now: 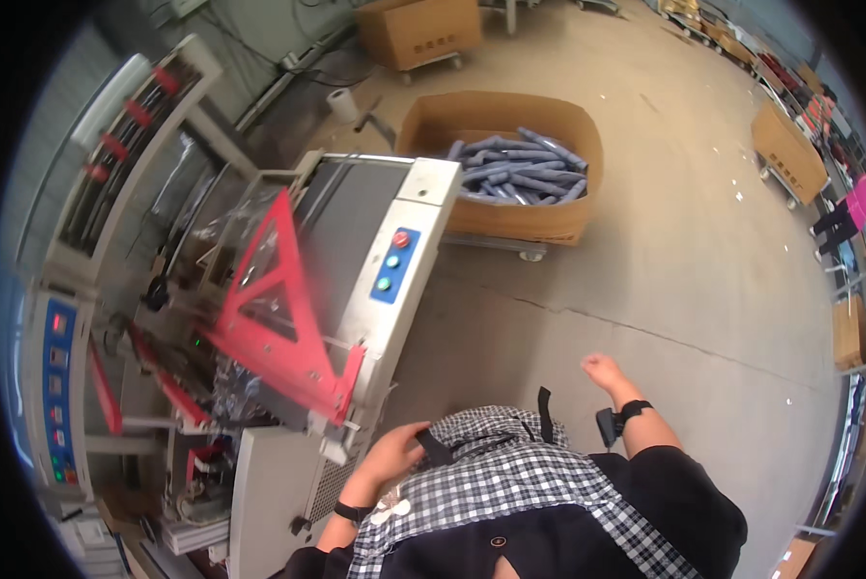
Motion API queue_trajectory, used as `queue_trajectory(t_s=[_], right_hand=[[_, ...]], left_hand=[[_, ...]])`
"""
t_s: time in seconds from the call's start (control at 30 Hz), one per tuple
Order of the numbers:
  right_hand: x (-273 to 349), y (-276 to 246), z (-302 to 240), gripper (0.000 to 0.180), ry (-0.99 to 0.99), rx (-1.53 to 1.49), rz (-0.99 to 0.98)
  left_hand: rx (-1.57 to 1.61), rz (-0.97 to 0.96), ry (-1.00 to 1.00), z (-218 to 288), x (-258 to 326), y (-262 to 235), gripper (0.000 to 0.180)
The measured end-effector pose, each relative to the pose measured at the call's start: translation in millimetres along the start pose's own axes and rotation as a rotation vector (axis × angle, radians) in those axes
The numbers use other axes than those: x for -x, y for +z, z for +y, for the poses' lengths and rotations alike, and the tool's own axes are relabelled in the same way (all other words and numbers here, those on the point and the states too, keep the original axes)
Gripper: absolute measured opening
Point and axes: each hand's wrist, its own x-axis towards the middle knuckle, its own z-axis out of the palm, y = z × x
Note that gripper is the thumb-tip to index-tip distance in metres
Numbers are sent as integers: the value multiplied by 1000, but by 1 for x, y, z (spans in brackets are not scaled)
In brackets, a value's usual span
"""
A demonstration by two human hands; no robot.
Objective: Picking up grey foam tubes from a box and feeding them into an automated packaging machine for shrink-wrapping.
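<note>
My left hand (393, 455) is beside the black-and-white checked apron (491, 470) that I wear, its fingers loosely stretched out and near a black strap (434, 448) on the apron. Whether it touches the strap I cannot make out. Out to the right, my right hand (602, 371) is in the air over the floor, fingers curled in and nothing visible in them. A dark band with a small black device (607, 427) is at that wrist. Closest on the left stands a packaging machine with a red triangular frame (288, 289) over its grey conveyor belt (351, 207).
A button panel (394, 265) is on the machine's near rail, and a tall control panel (59, 386) at far left. Ahead, a large cardboard box (576, 224) on a wheeled dolly holds several wrapped grey-blue rolls (525, 169). Another box cart (788, 154) and a person in pink (863, 201) are far right.
</note>
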Motion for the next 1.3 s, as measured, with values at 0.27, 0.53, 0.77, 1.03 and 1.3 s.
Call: queue_trajectory(t_s=[0.27, 0.53, 0.77, 1.03, 1.3], right_hand=[[-114, -43, -86, 34, -35, -259, -143], [-279, -169, -119, 32, -75, 29, -25], [-461, -127, -204, 29, -362, 298, -98], [-652, 19, -232, 59, -177, 707, -387], [-683, 29, -238, 64, 8, 741, -507]], left_hand=[[154, -142, 49, 23, -208, -35, 42], [77, -151, 123, 121, -423, -97, 42], [491, -240, -92, 113, -462, -115, 43], [1033, -70, -566, 108, -452, -103, 50], [1135, -180, -500, 121, -508, -93, 47]])
